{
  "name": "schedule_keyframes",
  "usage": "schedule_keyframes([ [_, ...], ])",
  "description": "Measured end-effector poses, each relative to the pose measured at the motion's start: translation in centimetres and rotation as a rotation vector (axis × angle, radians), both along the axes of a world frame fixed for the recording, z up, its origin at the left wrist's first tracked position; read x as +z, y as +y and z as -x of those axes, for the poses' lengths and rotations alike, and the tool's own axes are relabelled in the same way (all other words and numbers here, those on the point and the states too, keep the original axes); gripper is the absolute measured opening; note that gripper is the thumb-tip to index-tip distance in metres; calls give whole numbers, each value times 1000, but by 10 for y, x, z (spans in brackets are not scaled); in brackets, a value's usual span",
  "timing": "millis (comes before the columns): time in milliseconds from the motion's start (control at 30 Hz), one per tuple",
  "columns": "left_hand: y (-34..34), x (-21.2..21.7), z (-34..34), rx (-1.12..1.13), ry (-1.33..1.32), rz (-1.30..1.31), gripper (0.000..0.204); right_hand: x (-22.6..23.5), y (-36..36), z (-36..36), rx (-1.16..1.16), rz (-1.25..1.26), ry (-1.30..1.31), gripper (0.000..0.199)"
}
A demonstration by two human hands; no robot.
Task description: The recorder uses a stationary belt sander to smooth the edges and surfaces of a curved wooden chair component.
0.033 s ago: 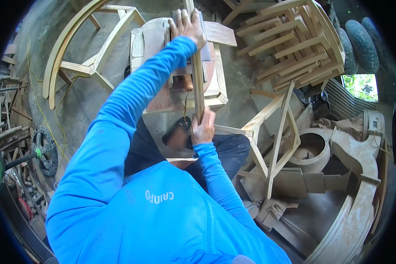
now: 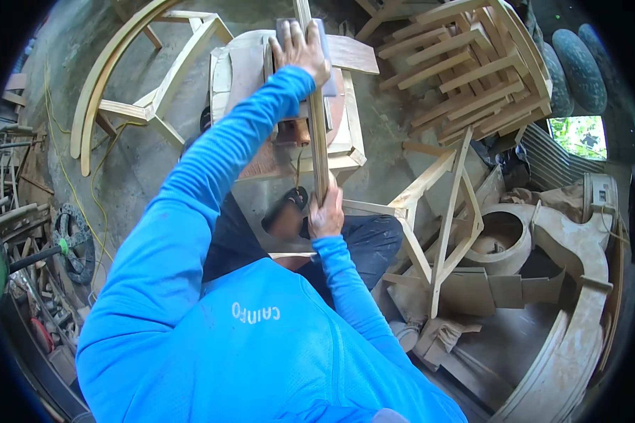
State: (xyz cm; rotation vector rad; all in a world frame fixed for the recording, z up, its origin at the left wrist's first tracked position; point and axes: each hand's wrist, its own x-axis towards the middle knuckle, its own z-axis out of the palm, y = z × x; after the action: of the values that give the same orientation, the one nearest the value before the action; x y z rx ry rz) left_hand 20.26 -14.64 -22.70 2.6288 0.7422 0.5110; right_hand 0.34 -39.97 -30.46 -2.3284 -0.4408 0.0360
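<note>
Left hand: The left hand [image 2: 301,55] is reaching far forward, palm down, and is grasping a grey pad [image 2: 330,86] against a wooden strip [image 2: 319,151], its fingers pointing away from the body.
Right hand: The right hand [image 2: 326,211] is gripping the near end of the wooden strip, just in front of the lap, with its fingers curling around the wood.
Wooden strip: Long, narrow and straight, it is running from the top edge of the view, past the left hand, down to the right hand, and is crossing over a low workbench [image 2: 354,120].
Grey pad: Flat and thin, it is showing on both sides of the strip; the left hand is covering so much that I cannot tell whether it is lying over the wood or under it.
Person: Wearing a blue top [image 2: 212,352] and dark trousers [image 2: 374,240], the person is sitting with legs bent; a foot in a dark sandal [image 2: 294,199] is resting below the bench.
Left of the bench: A curved wooden frame [image 2: 178,74] is standing on the grey floor, a yellow cord [image 2: 92,189] is trailing nearby, and a spoked wheel [image 2: 86,257] is leaning farther out.
Right of the bench: Slatted wooden pieces [image 2: 466,106] are sitting in a stack, an angled wooden frame [image 2: 449,229] is standing nearer the person, and a dusty beige machine housing [image 2: 575,236] is curving along the edge.
</note>
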Motion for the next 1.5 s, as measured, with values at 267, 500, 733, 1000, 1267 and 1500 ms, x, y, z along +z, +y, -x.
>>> schedule_keyframes([
  [267,-55,-1,63,-64,65,83,88,-9,-80,79,61,19,103,61],
  [500,11,3,-15,-33,-73,27,83,-16,-20,-1,83,16,88,55],
  [733,218,67,-139,-358,631,427,89,40,96,-106,184,52,-46,47],
  [1000,92,33,-126,74,120,239,89,39,18,-142,146,121,-120,47],
  [1267,48,43,-80,15,111,119,103,-4,-31,-96,163,-10,-238,44],
  [1500,96,67,-64,82,35,33,106,-18,-2,-100,196,-123,-272,48],
])
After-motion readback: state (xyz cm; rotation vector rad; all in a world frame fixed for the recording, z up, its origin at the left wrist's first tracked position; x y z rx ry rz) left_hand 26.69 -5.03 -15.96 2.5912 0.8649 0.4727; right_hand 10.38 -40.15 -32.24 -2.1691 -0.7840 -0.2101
